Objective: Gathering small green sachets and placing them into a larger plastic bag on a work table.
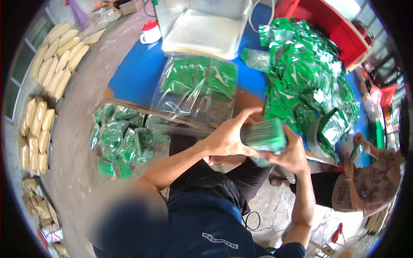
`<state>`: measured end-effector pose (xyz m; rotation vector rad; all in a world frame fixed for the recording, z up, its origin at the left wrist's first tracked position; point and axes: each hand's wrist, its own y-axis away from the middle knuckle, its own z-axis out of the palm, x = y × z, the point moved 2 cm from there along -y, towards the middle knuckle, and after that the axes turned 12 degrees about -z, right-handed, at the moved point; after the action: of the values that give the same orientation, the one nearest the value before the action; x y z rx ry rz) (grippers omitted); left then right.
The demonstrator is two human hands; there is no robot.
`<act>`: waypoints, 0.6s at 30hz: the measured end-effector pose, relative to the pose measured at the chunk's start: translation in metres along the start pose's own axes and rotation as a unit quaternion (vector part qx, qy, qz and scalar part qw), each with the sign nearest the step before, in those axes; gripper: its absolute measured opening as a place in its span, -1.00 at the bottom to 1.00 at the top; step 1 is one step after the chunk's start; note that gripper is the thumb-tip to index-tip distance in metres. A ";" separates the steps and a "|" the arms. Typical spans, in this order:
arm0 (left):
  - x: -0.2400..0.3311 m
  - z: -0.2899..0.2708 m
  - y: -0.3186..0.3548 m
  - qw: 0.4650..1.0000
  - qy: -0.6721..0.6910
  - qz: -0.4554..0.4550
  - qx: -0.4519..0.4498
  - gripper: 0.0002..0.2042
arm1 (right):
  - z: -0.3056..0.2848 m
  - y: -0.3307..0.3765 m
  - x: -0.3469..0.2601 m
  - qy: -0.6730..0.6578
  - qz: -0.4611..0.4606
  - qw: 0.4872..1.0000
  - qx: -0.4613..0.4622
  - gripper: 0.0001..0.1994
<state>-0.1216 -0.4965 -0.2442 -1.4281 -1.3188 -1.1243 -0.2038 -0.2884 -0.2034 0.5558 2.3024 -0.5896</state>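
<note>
Between my two hands is a thick stack of green packets (264,135), slightly blurred, held over my lap near the table's front edge. My left hand (232,135) grips its left side, and my right hand (292,152) wraps round the right and lower side. Just ahead of my left hand lies a clear plastic bag (211,107) with rows of green packets inside, its near end hanging toward the table edge. To the right of the stack rises a large heap of loose green packets (297,73) on the blue table (133,81).
A white tray (202,34) and a white mug with red lid (150,32) stand at the back. A red crate (318,21) sits behind the heap. Filled green bags (124,135) lie on the floor at left. Another person (365,180) works at the right.
</note>
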 end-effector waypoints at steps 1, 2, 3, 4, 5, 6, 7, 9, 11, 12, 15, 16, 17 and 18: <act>0.001 0.005 0.008 0.981 0.190 -0.026 -0.018 0.10 | 0.004 0.007 0.003 -0.125 0.032 0.991 0.023 -0.15; -0.008 0.016 0.011 0.966 0.255 -0.008 0.033 0.07 | 0.011 0.009 0.003 -0.201 0.052 0.977 0.053 -0.16; -0.016 0.029 0.015 0.945 0.318 0.011 0.081 0.04 | 0.022 0.010 0.001 -0.277 0.076 0.954 0.084 -0.18; -0.007 0.040 0.019 0.896 0.432 -0.010 0.097 -0.07 | 0.032 0.010 0.001 -0.310 0.103 0.940 0.098 -0.19; -0.013 0.048 0.021 0.902 0.407 0.019 0.142 -0.22 | 0.041 0.012 0.003 -0.284 0.118 0.945 0.110 -0.19; -0.013 0.048 0.026 0.906 0.392 0.034 0.154 -0.25 | 0.048 0.012 0.001 -0.281 0.087 0.949 0.110 -0.19; -0.013 0.047 0.030 0.910 0.376 0.049 0.167 -0.28 | 0.055 0.012 -0.004 -0.278 0.056 0.953 0.109 -0.19; -0.027 0.049 0.030 0.922 0.327 0.051 0.200 -0.27 | 0.065 0.013 -0.018 -0.287 0.026 0.947 0.139 -0.15; -0.037 0.051 0.037 0.931 0.276 0.054 0.233 -0.26 | 0.084 0.021 -0.024 -0.341 0.025 0.929 0.140 -0.10; -0.037 0.052 0.040 0.932 0.256 0.040 0.252 -0.25 | 0.089 0.027 -0.019 -0.289 0.019 0.949 0.123 -0.07; -0.030 0.058 0.055 0.935 0.230 0.010 0.269 -0.24 | 0.099 0.045 -0.019 -0.366 0.046 0.920 0.134 -0.14; -0.032 0.056 0.057 0.943 0.209 -0.001 0.260 -0.23 | 0.102 0.045 -0.022 -0.371 0.046 0.918 0.132 -0.14; -0.034 0.052 0.060 0.949 0.186 -0.012 0.252 -0.23 | 0.105 0.045 -0.026 -0.365 0.035 0.918 0.153 -0.16; -0.032 0.049 0.063 0.949 0.184 -0.016 0.254 -0.23 | 0.107 0.047 -0.028 -0.355 0.026 0.918 0.174 -0.18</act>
<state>-0.0568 -0.4597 -0.2875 -0.7791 -1.2430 -0.9252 -0.1050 -0.3159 -0.2661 0.4612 1.4989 -0.9969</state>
